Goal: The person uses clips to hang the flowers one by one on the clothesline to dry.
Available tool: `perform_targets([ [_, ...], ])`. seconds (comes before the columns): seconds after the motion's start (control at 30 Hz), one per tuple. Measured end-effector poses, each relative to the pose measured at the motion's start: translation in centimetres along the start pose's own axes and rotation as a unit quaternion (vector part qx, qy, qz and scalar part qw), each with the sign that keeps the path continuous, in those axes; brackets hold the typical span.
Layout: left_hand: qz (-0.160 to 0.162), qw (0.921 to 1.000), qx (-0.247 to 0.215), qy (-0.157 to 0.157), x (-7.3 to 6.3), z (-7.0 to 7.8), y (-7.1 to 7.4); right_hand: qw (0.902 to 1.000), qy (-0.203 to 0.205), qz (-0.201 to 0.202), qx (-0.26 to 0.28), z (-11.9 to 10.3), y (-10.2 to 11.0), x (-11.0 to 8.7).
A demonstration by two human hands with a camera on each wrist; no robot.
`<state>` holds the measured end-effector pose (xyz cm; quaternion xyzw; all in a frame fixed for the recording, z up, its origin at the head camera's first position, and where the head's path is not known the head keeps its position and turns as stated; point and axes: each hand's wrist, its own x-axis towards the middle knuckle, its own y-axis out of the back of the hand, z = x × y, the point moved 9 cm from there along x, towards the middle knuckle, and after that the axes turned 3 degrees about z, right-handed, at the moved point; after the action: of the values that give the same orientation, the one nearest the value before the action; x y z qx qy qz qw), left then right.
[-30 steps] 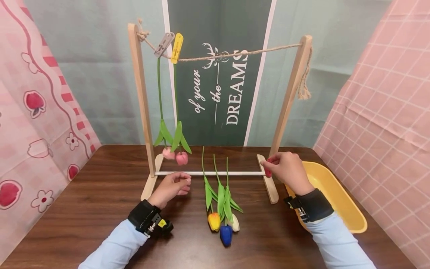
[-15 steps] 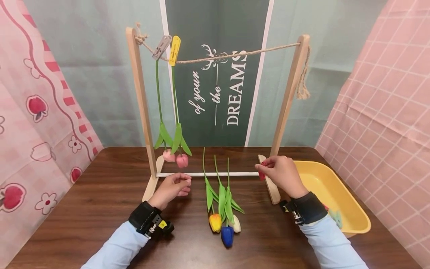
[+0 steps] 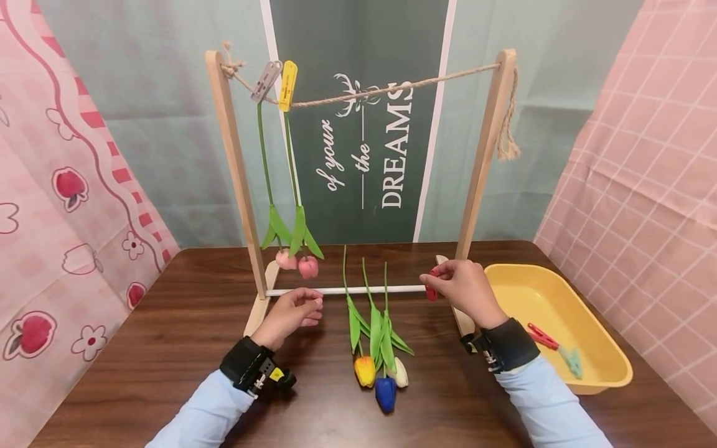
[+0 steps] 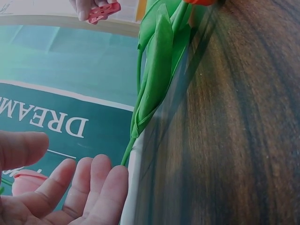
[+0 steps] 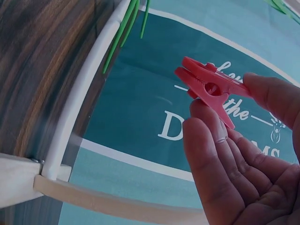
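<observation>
R hand (image 3: 467, 291) pinches red clothespin (image 5: 224, 89) nr R post (image 3: 486, 155); L hand (image 3: 291, 314) relaxed, thumb off fingers. 3 tulips (image 3: 374, 336) btwn hands, stems across white bar (image 3: 411, 289); yellow tray (image 3: 526, 292) w/ 2 pegs (image 3: 572, 362) far R; 2 pink tulips (image 3: 308, 266) hang from rope (image 3: 392, 89).

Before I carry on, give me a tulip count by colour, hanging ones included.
Pink tulips, hanging: 2
Yellow-orange tulip, on table: 1
Blue tulip, on table: 1
White tulip, on table: 1
Total: 5
</observation>
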<state>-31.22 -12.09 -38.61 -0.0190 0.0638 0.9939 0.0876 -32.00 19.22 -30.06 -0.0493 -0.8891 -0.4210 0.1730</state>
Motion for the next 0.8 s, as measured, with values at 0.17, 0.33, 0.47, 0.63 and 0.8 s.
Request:
perform_targets([
  [0.17,-0.007,1.0,0.001,0.0,0.0,0.1,-0.4,0.9999,-0.008,-0.01,0.008,0.3,-0.3,-0.2],
  [0.33,-0.009,0.9999,0.002,-0.004,0.1,0.1,-0.8,0.9998,-0.007,-0.014,0.012,0.3,-0.5,-0.5],
  [0.47,-0.009,0.9999,0.007,-0.002,0.2,0.1,-1.0,0.9996,-0.001,-0.018,0.021,0.1,-0.7,-0.5],
  [0.63,-0.01,0.9998,0.015,0.009,0.7,0.0,-1.4,0.9995,0.007,-0.014,0.028,-0.2,-0.8,-0.2],
  [0.8,-0.023,0.9992,0.023,0.022,1.3,-0.4,-2.3,0.9994,0.015,-0.014,0.029,-0.5,-1.0,-0.2],
])
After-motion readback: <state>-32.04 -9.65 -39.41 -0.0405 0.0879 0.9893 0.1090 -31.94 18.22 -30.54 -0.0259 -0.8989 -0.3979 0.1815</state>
